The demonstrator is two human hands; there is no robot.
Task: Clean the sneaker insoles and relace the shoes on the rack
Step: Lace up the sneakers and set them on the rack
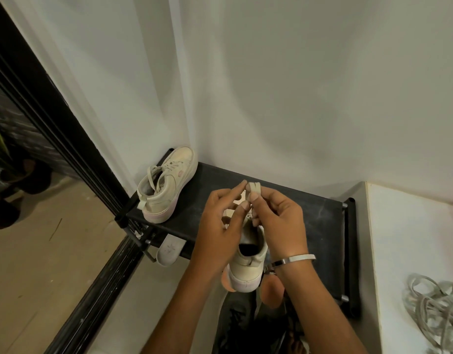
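A cream sneaker [248, 267] stands on the black rack [309, 215] with its heel toward me, its front hidden behind my hands. My right hand [279, 221] pinches a folded loop of its flat cream lace [254, 189] above the shoe. My left hand [220, 226] is raised beside it, thumb and fingers pinching the lace just below the loop. A second cream sneaker [166, 185] with laces in stands at the rack's far left corner. A pale insole [168, 252] sticks out from under the rack's front left edge.
A heap of grey laces [435, 312] lies on a white surface [409, 246] to the right of the rack. A white wall stands behind. A black frame [54, 118] runs diagonally on the left, with tan floor beyond.
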